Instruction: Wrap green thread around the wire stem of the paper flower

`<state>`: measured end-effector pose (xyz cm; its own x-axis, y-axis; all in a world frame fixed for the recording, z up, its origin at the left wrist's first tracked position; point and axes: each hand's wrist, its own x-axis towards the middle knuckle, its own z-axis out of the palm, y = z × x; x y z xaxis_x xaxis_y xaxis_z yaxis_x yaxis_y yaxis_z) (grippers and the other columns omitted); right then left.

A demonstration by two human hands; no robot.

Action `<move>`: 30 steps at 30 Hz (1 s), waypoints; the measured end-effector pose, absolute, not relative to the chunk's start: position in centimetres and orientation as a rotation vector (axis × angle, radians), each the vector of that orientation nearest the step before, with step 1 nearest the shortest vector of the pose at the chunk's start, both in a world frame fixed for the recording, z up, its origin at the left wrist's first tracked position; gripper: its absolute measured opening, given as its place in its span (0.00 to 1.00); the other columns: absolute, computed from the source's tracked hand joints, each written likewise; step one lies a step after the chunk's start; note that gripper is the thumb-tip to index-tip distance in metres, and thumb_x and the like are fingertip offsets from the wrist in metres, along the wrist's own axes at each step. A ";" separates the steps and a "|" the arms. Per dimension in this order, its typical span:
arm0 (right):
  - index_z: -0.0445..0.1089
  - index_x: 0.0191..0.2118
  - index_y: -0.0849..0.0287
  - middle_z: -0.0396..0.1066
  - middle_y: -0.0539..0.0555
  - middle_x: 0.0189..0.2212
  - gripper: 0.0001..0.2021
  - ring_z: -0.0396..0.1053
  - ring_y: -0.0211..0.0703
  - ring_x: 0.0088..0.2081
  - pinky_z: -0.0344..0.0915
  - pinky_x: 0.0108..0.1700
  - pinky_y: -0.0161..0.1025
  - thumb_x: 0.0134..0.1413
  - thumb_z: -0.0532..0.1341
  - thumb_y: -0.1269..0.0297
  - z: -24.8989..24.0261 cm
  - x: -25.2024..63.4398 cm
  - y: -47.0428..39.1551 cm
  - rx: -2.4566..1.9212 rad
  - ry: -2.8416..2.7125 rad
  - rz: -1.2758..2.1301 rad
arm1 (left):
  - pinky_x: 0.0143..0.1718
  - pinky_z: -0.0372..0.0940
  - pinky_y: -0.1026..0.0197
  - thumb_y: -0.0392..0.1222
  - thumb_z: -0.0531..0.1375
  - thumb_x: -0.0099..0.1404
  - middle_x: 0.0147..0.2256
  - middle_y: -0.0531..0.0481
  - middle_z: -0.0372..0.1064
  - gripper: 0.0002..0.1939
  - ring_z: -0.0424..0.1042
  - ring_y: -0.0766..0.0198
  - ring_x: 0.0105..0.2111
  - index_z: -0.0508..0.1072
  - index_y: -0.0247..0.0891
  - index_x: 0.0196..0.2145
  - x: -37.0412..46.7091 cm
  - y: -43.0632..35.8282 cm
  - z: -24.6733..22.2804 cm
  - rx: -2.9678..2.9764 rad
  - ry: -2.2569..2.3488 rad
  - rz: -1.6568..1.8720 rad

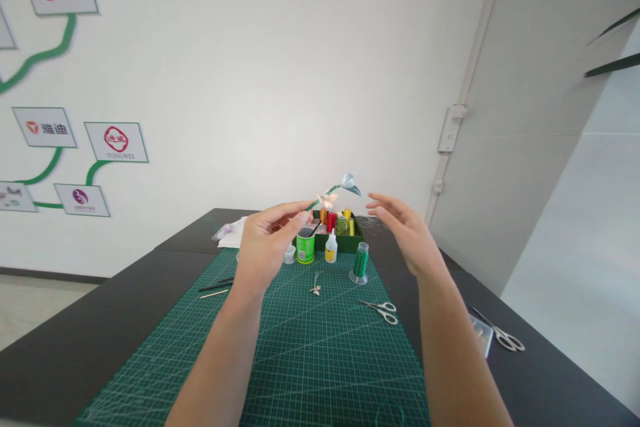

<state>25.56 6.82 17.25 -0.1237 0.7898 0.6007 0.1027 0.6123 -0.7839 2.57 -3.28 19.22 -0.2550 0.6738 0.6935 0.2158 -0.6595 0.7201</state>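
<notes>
My left hand (270, 233) pinches the green stem of an artificial flower (349, 181) between thumb and fingers, holding it up above the mat. The stem slants up to the right, with pale pinkish petals partway along and a pale blue bloom with a darker leaf at its tip. To the right of the bloom, my right hand (400, 223) is raised with fingers apart and nothing in them. On the mat below lies a small flower sprig (315, 289) with a thin stem. A spool of green thread (361, 261) stands to its right.
A green cutting mat (320, 367) covers the dark table. On it are white-handled scissors (386, 311), a glue bottle (331, 248), a green can (305, 250) and thin sticks (215, 285). Behind stands a box of thread spools (345, 243). More scissors (505, 339) lie at right.
</notes>
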 end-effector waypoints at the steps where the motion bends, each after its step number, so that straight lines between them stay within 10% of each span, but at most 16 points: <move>1: 0.71 0.57 0.52 0.75 0.57 0.52 0.21 0.72 0.49 0.54 0.65 0.59 0.50 0.60 0.61 0.54 17.3 24.3 5.7 -0.612 -1.659 0.863 | 0.30 0.72 0.60 0.40 0.66 0.61 0.33 0.48 0.82 0.09 0.78 0.62 0.31 0.84 0.45 0.39 2.9 -3.2 19.0 1.693 1.073 1.943; 7: 0.59 0.67 0.44 0.67 0.55 0.61 0.29 0.73 0.46 0.49 0.73 0.49 0.45 0.60 0.61 0.59 17.4 20.1 0.8 -0.266 -1.780 1.358 | 0.35 0.72 0.59 0.40 0.64 0.64 0.41 0.48 0.82 0.10 0.78 0.62 0.34 0.83 0.47 0.41 3.6 -2.5 18.6 1.821 1.134 1.904; 11: 0.58 0.67 0.53 0.74 0.52 0.35 0.28 0.63 0.36 0.23 0.59 0.23 0.35 0.63 0.57 0.59 17.3 20.0 0.4 -0.536 -1.789 1.272 | 0.37 0.72 0.58 0.40 0.63 0.63 0.39 0.49 0.82 0.10 0.78 0.61 0.33 0.84 0.46 0.41 3.0 -1.2 18.3 1.895 1.320 1.882; 19: 0.80 0.35 0.57 0.64 0.47 0.19 0.16 0.54 0.35 0.19 0.48 0.22 0.35 0.63 0.57 0.56 15.3 23.3 -0.3 -0.892 -2.082 0.800 | 0.39 0.68 0.57 0.40 0.60 0.64 0.37 0.50 0.82 0.13 0.78 0.56 0.36 0.84 0.45 0.41 1.0 2.4 12.7 2.067 1.676 1.233; 23: 0.82 0.35 0.58 0.73 0.52 0.25 0.18 0.65 0.40 0.27 0.59 0.28 0.35 0.60 0.61 0.50 15.1 25.4 0.3 -0.792 -2.038 0.936 | 0.36 0.68 0.60 0.40 0.62 0.63 0.33 0.50 0.82 0.11 0.78 0.57 0.33 0.84 0.43 0.39 2.2 0.8 9.0 2.112 1.443 0.843; 30: 0.83 0.42 0.63 0.62 0.46 0.14 0.23 0.57 0.36 0.20 0.57 0.24 0.35 0.56 0.63 0.46 9.8 24.9 6.2 -0.905 -1.853 0.961 | 0.33 0.70 0.64 0.32 0.57 0.64 0.31 0.56 0.81 0.16 0.79 0.62 0.30 0.84 0.46 0.36 4.6 -2.8 6.4 2.190 1.248 0.935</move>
<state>24.88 6.23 9.82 -0.3873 0.8556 0.3436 0.2120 0.4453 -0.8699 4.65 -2.77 6.35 0.3606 0.8705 0.3350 0.5660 -0.4897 0.6632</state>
